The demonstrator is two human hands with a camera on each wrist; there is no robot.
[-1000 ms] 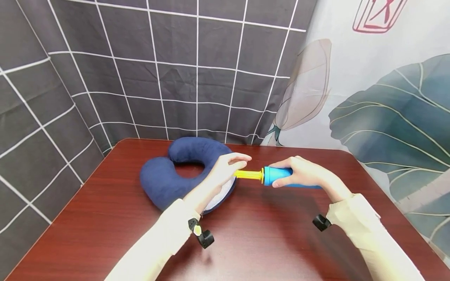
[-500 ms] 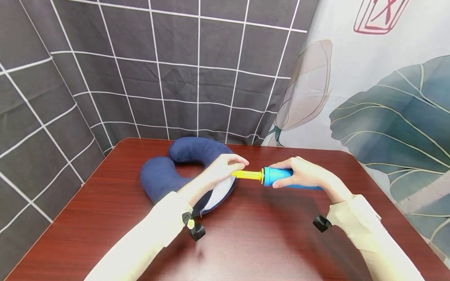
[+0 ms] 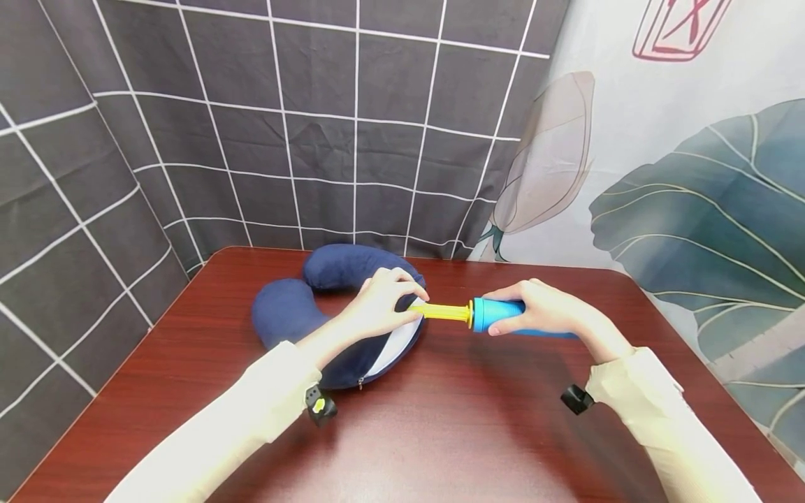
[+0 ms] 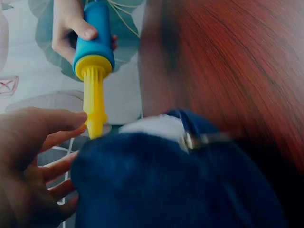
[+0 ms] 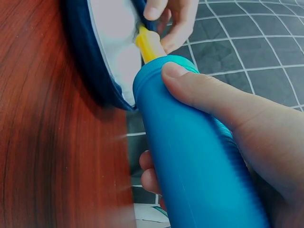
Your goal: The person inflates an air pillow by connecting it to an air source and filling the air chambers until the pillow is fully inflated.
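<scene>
My right hand [image 3: 547, 307] grips a blue balloon pump [image 3: 493, 314], thumb on top, its yellow ribbed nozzle [image 3: 449, 312] pointing left. The nozzle's tip reaches the right side of a navy U-shaped neck pillow [image 3: 286, 314], by a white inner part [image 3: 393, 347] showing along its opened zipper seam. Over that side curves my left hand [image 3: 380, 304], thumb and fingers around the nozzle tip but apart from each other. In the left wrist view, the left thumb [image 4: 66, 119] is beside the nozzle and the fingers spread loosely. Whether the tip enters the pillow is hidden.
The pillow lies on a reddish-brown wooden table [image 3: 434, 433]. A dark grid-patterned curtain [image 3: 314, 147] hangs behind and to the left, and a leaf-printed cloth [image 3: 692, 209] at the right. A zipper pull [image 3: 360, 383] sits at the pillow's front edge.
My left hand and forearm have shifted left, and the fingers have come down around the nozzle tip. The right hand and the balloon pump have stayed nearly still.
</scene>
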